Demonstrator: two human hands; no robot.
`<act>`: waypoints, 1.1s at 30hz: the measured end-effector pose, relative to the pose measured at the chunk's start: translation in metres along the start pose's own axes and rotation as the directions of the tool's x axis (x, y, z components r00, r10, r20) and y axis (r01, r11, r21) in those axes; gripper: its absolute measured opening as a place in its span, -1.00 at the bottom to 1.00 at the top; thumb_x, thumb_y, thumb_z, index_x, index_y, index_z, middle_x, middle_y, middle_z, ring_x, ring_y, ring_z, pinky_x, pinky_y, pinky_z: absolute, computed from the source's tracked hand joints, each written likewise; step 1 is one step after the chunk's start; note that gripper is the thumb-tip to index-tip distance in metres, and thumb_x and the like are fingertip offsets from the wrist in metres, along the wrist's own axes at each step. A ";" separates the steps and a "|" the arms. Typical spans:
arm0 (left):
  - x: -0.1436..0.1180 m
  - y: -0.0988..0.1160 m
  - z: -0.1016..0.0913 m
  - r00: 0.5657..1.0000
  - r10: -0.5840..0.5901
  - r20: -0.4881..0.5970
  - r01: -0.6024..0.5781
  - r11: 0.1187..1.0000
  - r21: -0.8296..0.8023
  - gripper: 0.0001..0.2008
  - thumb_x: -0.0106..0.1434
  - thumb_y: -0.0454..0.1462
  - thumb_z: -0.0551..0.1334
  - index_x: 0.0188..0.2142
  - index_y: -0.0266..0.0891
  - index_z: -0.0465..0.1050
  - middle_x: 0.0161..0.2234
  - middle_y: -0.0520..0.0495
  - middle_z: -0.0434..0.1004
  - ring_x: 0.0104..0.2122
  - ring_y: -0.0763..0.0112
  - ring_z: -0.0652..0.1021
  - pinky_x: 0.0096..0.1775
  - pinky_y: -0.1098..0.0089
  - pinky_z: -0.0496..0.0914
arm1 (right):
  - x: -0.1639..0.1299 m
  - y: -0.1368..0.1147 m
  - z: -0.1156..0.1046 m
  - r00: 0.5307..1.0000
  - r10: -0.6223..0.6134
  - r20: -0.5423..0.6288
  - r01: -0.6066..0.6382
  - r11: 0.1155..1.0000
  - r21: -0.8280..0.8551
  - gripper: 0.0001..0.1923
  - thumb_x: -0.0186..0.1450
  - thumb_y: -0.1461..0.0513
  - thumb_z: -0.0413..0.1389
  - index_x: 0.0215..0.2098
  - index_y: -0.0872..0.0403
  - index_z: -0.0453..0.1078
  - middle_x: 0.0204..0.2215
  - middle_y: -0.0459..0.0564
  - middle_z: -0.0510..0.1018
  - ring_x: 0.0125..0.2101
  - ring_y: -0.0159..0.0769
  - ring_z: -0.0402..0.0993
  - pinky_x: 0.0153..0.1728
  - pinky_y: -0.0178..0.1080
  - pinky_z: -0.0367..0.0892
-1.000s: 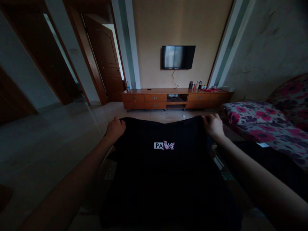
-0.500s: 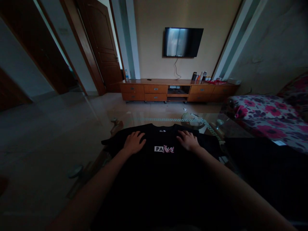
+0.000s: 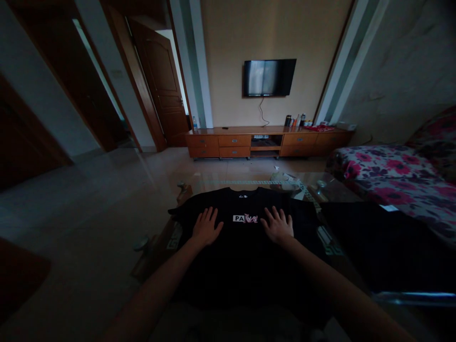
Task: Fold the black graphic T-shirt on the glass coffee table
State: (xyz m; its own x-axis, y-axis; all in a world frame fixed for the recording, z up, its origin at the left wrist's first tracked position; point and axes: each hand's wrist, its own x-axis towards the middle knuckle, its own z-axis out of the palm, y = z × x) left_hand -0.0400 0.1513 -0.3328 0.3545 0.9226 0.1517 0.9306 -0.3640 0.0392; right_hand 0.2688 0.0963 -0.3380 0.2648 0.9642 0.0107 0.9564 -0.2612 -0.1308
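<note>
A black T-shirt (image 3: 242, 251) lies spread out on a glass coffee table (image 3: 213, 178), its collar at the far side and a "PAWS" print with a pink figure across the chest. My left hand (image 3: 207, 227) rests flat on the shirt to the left of the print, fingers spread. To the right of the print, my right hand (image 3: 278, 225) lies flat as well, its fingers apart. Neither hand grips the cloth. The shirt's lower part is dark and hard to make out.
Another dark cloth (image 3: 388, 242) with a white label lies to the right. Beyond it stands a flower-patterned sofa (image 3: 384, 166). At the table's far end is a bowl-like object (image 3: 285, 179). A wooden TV cabinet (image 3: 235, 140) with several bottles runs along the wall under a television (image 3: 270, 77).
Both hands have slid down the shirt toward me, from near the shoulders to beside the print, staying flat. The camera view has tilted up and shifted slightly left.
</note>
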 end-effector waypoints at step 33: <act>-0.124 -0.064 -0.070 0.560 -0.828 0.017 0.789 0.527 -0.316 -0.33 0.06 -0.07 0.30 0.07 -0.48 0.32 0.11 -0.80 0.31 0.16 -0.56 0.33 -0.06 -0.33 0.31 | -0.112 0.016 -0.009 0.998 0.025 0.061 -0.027 0.999 0.040 -0.29 0.43 -0.18 -0.27 0.48 -0.24 -0.14 0.49 -0.14 -0.19 0.46 -0.06 -0.37 0.37 0.14 -0.40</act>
State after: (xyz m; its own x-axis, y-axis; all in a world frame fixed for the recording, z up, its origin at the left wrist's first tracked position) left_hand -0.1497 0.0517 -0.2853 -0.5705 0.8205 0.0361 0.7412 0.4955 0.4528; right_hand 0.2556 -0.0165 -0.3328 0.2802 0.9585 -0.0533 0.9431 -0.2852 -0.1708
